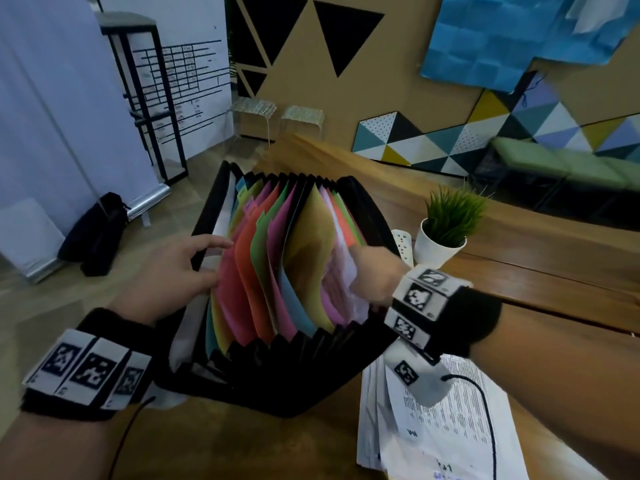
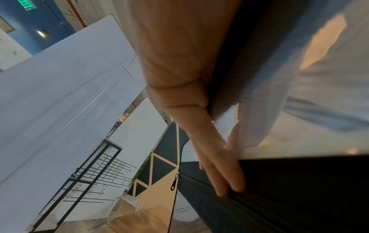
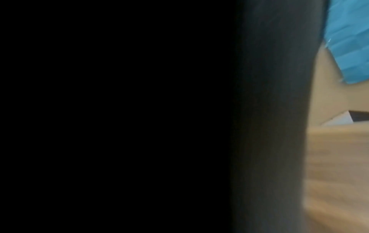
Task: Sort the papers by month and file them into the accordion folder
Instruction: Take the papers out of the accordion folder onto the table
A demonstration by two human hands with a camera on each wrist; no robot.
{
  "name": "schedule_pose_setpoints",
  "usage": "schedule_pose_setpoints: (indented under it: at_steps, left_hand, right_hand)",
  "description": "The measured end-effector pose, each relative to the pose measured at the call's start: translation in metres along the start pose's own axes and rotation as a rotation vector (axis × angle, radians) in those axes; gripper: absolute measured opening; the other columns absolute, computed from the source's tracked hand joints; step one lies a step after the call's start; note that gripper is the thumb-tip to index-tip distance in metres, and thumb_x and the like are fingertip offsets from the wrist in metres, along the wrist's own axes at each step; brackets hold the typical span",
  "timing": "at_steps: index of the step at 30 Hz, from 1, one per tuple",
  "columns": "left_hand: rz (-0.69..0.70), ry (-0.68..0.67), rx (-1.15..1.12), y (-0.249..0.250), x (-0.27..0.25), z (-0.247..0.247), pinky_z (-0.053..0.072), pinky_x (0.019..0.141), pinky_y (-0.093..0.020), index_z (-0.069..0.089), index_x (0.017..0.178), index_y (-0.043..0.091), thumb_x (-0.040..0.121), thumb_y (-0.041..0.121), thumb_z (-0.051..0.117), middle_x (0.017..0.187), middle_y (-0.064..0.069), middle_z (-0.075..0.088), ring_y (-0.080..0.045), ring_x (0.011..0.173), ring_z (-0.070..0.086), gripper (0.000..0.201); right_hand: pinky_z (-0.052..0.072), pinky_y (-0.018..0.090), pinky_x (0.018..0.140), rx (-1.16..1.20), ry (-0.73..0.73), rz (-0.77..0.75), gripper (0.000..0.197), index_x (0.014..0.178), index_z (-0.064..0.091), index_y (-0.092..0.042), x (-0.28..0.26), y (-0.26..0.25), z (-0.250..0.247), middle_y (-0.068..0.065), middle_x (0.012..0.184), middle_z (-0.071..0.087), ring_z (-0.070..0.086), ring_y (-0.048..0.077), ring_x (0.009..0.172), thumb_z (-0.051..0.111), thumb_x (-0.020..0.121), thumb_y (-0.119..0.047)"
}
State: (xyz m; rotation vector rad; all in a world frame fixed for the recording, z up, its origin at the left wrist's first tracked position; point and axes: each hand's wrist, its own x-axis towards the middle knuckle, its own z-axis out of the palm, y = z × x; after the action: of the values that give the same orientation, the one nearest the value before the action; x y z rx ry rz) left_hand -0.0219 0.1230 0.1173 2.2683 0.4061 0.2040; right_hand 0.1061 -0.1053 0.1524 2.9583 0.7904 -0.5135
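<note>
Head view: black accordion folder [image 1: 277,368] is fanned open on wooden table [image 1: 519,258], coloured dividers showing; left hand [image 1: 173,271] spread against its edge; right hand [image 1: 372,275] reaches inside, grip indiscernible. Papers [image 1: 450,427] lie beside. Left wrist: fingers [image 2: 225,176] laid straight on folder. Right wrist: mostly dark.

Most of the right wrist view is blacked out by a dark, blurred surface [image 3: 269,126] pressed close to the lens. At the right edge, a wooden tabletop [image 3: 337,173] is seen, with a tan wall [image 3: 327,88] and blue paper sheets [image 3: 351,39] beyond.

Black accordion folder [image 1: 277,379] fanned open, papers [image 1: 450,427] beside
</note>
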Motion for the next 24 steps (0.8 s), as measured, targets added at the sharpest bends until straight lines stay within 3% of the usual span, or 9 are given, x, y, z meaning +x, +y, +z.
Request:
schedule_pose_setpoints:
  at_steps: [1, 6, 9, 11, 13, 15, 18, 20, 24]
  left_hand:
    - [-0.001, -0.004, 0.002, -0.001, 0.0, 0.0, 0.037, 0.071, -0.008, 0.063, 0.115, 0.031, 0.078, -0.001, 0.068, 0.116, 0.01, 0.062, 0.01, 0.091, 0.052, 0.049]
    - [-0.011, -0.006, 0.008, -0.006, -0.004, -0.002, 0.046, 0.086, -0.026, 0.063, 0.109, 0.041, 0.076, 0.005, 0.07, 0.118, 0.01, 0.063, -0.009, 0.106, 0.058, 0.05]
    - [-0.036, 0.001, 0.011, -0.004, -0.01, -0.005, 0.046, 0.096, -0.041, 0.062, 0.102, 0.052, 0.067, 0.024, 0.072, 0.117, 0.014, 0.064, -0.011, 0.108, 0.059, 0.046]
    - [-0.033, 0.003, 0.008, -0.002, -0.012, -0.003, 0.049, 0.092, -0.043, 0.063, 0.102, 0.05, 0.068, 0.022, 0.073, 0.115, 0.016, 0.065, -0.019, 0.103, 0.062, 0.045]
    - [-0.018, 0.011, 0.002, 0.0, -0.012, 0.0, 0.049, 0.085, -0.035, 0.064, 0.103, 0.044, 0.073, 0.011, 0.073, 0.114, 0.013, 0.064, -0.021, 0.102, 0.062, 0.046]
    - [-0.005, -0.001, 0.003, 0.001, -0.014, 0.0, 0.044, 0.084, -0.031, 0.062, 0.1, 0.047, 0.077, 0.002, 0.07, 0.109, 0.015, 0.063, -0.015, 0.103, 0.059, 0.051]
    - [-0.033, -0.018, 0.007, 0.003, -0.015, -0.002, 0.048, 0.09, -0.038, 0.062, 0.093, 0.059, 0.068, 0.02, 0.077, 0.099, 0.03, 0.064, -0.011, 0.096, 0.062, 0.049]
    - [-0.086, -0.038, -0.074, 0.0, -0.015, -0.004, 0.051, 0.092, -0.044, 0.064, 0.096, 0.056, 0.056, 0.036, 0.073, 0.099, 0.032, 0.066, -0.013, 0.097, 0.065, 0.046]
    - [-0.08, -0.024, -0.147, -0.016, -0.009, -0.004, 0.05, 0.092, -0.048, 0.066, 0.105, 0.046, 0.049, 0.045, 0.072, 0.108, 0.019, 0.068, -0.016, 0.105, 0.064, 0.057]
  right_hand:
    - [0.037, 0.027, 0.061, 0.07, -0.02, -0.035, 0.01, 0.096, 0.053, -0.01, -0.015, 0.0, -0.014, 0.008, 0.086, 0.053, 0.055, 0.024, 0.084, 0.052, 0.087, -0.009]
    - [0.036, 0.026, 0.066, 0.318, 0.39, 0.029, 0.015, 0.094, 0.062, -0.009, -0.05, 0.059, -0.051, 0.009, 0.087, 0.062, 0.056, 0.025, 0.08, 0.054, 0.082, -0.008]
    - [0.051, 0.043, 0.072, 0.519, 0.468, 0.111, 0.019, 0.091, 0.064, -0.006, -0.083, 0.113, -0.049, 0.017, 0.085, 0.067, 0.063, 0.033, 0.08, 0.056, 0.075, -0.015]
    - [0.055, 0.046, 0.061, 0.747, 0.434, 0.209, 0.018, 0.089, 0.061, -0.005, -0.099, 0.139, -0.033, 0.018, 0.083, 0.066, 0.065, 0.032, 0.068, 0.058, 0.075, -0.016]
    - [0.052, 0.027, 0.046, 0.934, 0.377, 0.347, 0.006, 0.091, 0.059, -0.004, -0.107, 0.161, -0.005, 0.015, 0.078, 0.063, 0.06, 0.026, 0.055, 0.055, 0.087, -0.004]
    - [0.043, 0.016, 0.038, 0.881, 0.308, 0.494, 0.009, 0.094, 0.058, 0.001, -0.111, 0.182, 0.039, 0.009, 0.073, 0.06, 0.054, 0.02, 0.056, 0.051, 0.089, 0.0]
    - [0.045, 0.021, 0.058, 0.736, 0.134, 0.622, 0.02, 0.107, 0.057, 0.0, -0.113, 0.207, 0.122, 0.016, 0.093, 0.062, 0.054, 0.024, 0.073, 0.051, 0.089, -0.001]
    - [0.043, 0.03, 0.072, 0.612, -0.01, 0.656, 0.032, 0.12, 0.053, -0.002, -0.109, 0.222, 0.178, 0.017, 0.107, 0.062, 0.055, 0.027, 0.086, 0.051, 0.089, -0.004]
    - [0.039, 0.025, 0.07, 0.466, -0.147, 0.682, 0.031, 0.125, 0.04, -0.006, -0.11, 0.22, 0.229, 0.017, 0.115, 0.059, 0.057, 0.027, 0.094, 0.04, 0.094, -0.009]
